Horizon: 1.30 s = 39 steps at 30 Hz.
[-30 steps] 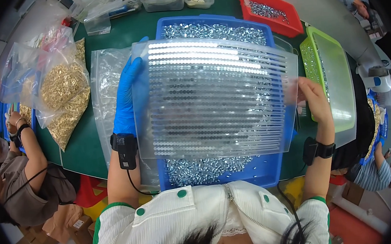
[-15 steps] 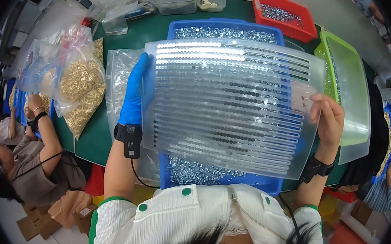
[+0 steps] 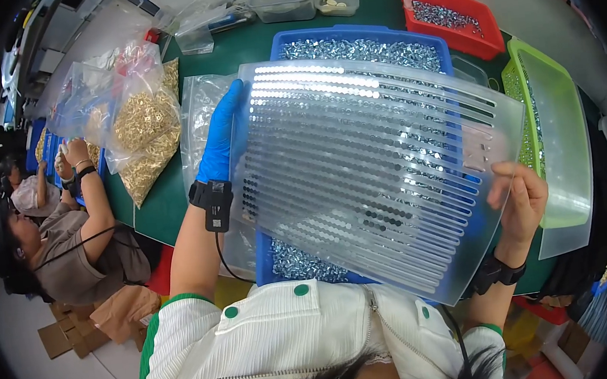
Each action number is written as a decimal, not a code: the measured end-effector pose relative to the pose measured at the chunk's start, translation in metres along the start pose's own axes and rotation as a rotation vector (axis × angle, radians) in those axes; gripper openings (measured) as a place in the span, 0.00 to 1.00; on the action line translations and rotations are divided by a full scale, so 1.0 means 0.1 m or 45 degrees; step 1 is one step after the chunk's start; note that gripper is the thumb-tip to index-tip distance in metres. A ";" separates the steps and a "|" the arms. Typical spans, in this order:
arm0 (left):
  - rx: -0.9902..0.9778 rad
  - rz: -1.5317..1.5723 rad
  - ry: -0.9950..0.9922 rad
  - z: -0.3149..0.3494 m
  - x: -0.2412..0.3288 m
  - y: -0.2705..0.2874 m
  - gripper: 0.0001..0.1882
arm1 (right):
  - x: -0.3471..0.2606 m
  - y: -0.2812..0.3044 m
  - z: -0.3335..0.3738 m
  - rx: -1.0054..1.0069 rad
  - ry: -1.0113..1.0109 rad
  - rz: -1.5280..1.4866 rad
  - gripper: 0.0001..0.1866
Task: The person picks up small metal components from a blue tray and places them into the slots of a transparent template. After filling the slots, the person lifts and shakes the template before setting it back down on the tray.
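Observation:
A transparent slotted plastic plate [image 3: 424, 251] is held up, tilted, over a blue bin [image 3: 356, 29] full of small silvery metal pieces [image 3: 371, 52]. Rows of small round-looking pieces fill its slots from the left side; toward the right end the slots look bare. My left hand [image 3: 221, 135], in a blue glove, grips the plate's left edge, its fingers partly hidden behind it. At the right edge, my bare right hand [image 3: 523, 199] is closed on the plate, with fingertips seen through the plastic.
Plastic bags of brass-coloured pieces [image 3: 144, 120] stand left. A red bin [image 3: 486, 35] of metal pieces lies far right, near a green bin [image 3: 522, 58] with a translucent sheet [image 3: 564, 159] against it. Lidded plastic boxes [image 3: 284, 3] sit behind. A co-worker [image 3: 80, 238] works at left.
The plate has tilted further, its lower right corner now nearer my body. The whole scene has shifted slightly right in view. Both hands keep their hold.

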<state>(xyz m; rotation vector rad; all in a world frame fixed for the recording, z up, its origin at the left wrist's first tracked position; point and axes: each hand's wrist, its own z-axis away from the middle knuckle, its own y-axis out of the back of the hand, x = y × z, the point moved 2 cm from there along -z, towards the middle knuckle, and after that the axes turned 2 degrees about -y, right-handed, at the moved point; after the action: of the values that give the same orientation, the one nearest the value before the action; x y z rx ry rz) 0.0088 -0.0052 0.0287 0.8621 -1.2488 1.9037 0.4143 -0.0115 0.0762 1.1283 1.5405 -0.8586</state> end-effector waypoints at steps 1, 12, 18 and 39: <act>0.006 -0.009 -0.005 0.01 0.00 -0.01 0.27 | 0.00 0.00 0.00 -0.003 0.009 -0.005 0.19; 0.030 -0.001 -0.042 -0.06 -0.04 0.11 0.26 | 0.05 0.02 0.00 0.012 -0.008 -0.045 0.19; -0.015 0.065 -0.056 -0.09 -0.06 0.12 0.26 | 0.08 0.01 -0.01 0.028 -0.015 -0.067 0.19; -0.040 0.198 -0.022 -0.15 -0.09 0.14 0.24 | 0.16 0.01 -0.03 0.093 -0.039 -0.070 0.17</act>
<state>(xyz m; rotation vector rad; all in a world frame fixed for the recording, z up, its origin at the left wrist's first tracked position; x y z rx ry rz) -0.0003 0.0026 0.0097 0.7866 -1.3882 1.9952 0.4131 -0.0045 0.0610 1.1242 1.5314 -0.9722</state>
